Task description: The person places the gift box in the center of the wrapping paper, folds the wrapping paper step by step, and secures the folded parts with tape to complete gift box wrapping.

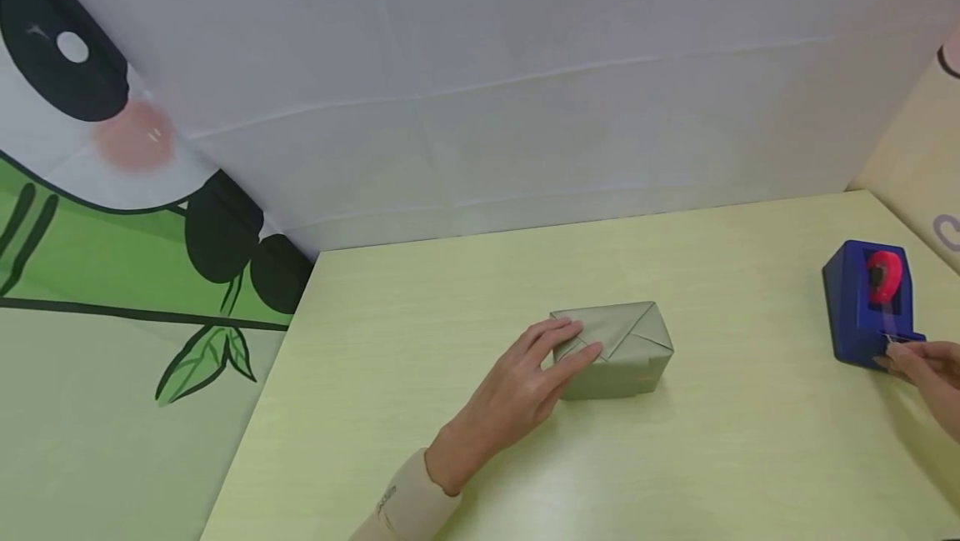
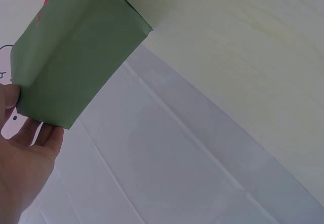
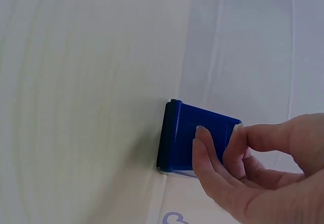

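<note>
A small box wrapped in green paper (image 1: 617,374) sits on the table, with folded flaps showing on its top. My left hand (image 1: 517,387) holds its left end, thumb on one side and fingers on the other, as the left wrist view (image 2: 25,158) also shows. Far to the right stands a blue tape dispenser (image 1: 855,308) with a red tape roll (image 1: 889,274) in it. At its front edge my right hand (image 1: 930,370) pinches the end of the clear tape (image 1: 889,338) between thumb and index finger. The right wrist view shows the dispenser (image 3: 202,122) behind those fingers.
The pale yellow-green table (image 1: 420,333) extends around the box. A white cloth wall (image 1: 480,149) rises along its back edge, and a printed cartoon panel (image 1: 112,257) stands on the left. Another panel (image 1: 915,157) borders the right side, close to the dispenser.
</note>
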Action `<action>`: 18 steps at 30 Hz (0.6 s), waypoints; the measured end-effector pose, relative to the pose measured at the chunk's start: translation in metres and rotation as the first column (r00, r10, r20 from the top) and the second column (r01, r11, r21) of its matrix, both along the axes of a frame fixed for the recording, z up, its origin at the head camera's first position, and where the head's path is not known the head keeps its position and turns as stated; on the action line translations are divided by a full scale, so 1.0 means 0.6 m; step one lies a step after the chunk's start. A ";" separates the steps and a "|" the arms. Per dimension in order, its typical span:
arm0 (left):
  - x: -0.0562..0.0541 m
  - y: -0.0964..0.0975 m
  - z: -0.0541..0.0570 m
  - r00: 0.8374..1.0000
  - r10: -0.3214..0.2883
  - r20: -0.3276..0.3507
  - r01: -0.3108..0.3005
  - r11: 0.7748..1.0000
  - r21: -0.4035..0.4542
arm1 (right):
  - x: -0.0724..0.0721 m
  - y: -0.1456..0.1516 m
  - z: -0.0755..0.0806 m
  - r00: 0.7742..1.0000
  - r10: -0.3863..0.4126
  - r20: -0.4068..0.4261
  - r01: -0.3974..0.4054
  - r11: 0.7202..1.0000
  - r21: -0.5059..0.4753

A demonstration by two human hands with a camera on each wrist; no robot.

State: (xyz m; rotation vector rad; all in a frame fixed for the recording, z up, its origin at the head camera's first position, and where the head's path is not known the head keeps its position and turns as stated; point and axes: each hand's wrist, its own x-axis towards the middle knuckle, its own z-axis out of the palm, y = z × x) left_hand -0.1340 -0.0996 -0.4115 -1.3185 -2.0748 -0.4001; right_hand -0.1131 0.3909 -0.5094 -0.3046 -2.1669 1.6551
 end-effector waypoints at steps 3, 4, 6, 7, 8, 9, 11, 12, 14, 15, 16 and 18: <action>0.000 0.001 0.000 1.000 -0.001 0.003 0.001 1.000 0.000 | -0.003 0.000 -0.005 0.988 0.083 -0.128 -0.100 0.986 -0.136; 0.000 0.001 0.000 1.000 -0.001 0.004 0.001 1.000 0.000 | -0.005 0.001 -0.007 0.978 0.109 -0.178 -0.142 0.973 -0.182; 0.000 0.001 0.000 1.000 -0.001 0.004 0.001 1.000 0.001 | -0.006 0.003 -0.011 0.968 0.137 -0.212 -0.190 0.948 -0.254; 0.000 0.002 0.000 1.000 -0.001 0.004 0.001 1.000 0.001 | -0.006 0.005 -0.012 0.966 0.149 -0.214 -0.206 0.938 -0.280; 0.000 0.002 0.000 1.000 -0.001 0.003 0.001 1.000 0.002 | -0.007 0.007 -0.012 0.963 0.161 -0.217 -0.223 0.926 -0.306; 0.000 0.003 0.000 1.000 -0.001 0.002 0.001 1.000 0.003 | -0.008 0.008 -0.012 0.966 0.165 -0.197 -0.222 0.923 -0.313; 0.000 0.003 0.001 1.000 0.000 0.004 0.000 1.000 0.003 | -0.007 0.011 -0.009 0.981 0.160 -0.110 -0.186 0.937 -0.296; -0.001 0.003 0.001 1.000 0.000 0.003 0.000 1.000 0.003 | -0.007 0.011 -0.008 0.985 0.156 -0.076 -0.171 0.943 -0.284; -0.001 0.003 0.002 1.000 0.001 0.006 -0.001 1.000 0.003 | -0.008 0.009 -0.004 0.985 0.159 -0.065 -0.171 0.941 -0.291; -0.001 0.003 0.002 1.000 0.002 0.006 -0.002 1.000 0.002 | -0.008 0.007 -0.002 0.986 0.154 -0.056 -0.163 0.947 -0.277; -0.001 0.003 0.002 1.000 0.003 0.006 -0.003 1.000 0.002 | -0.009 0.005 -0.001 0.986 0.154 -0.063 -0.166 0.946 -0.279; -0.001 0.003 0.002 1.000 0.006 0.004 -0.006 1.000 0.004 | -0.011 0.002 -0.001 0.979 0.167 -0.113 -0.195 0.929 -0.316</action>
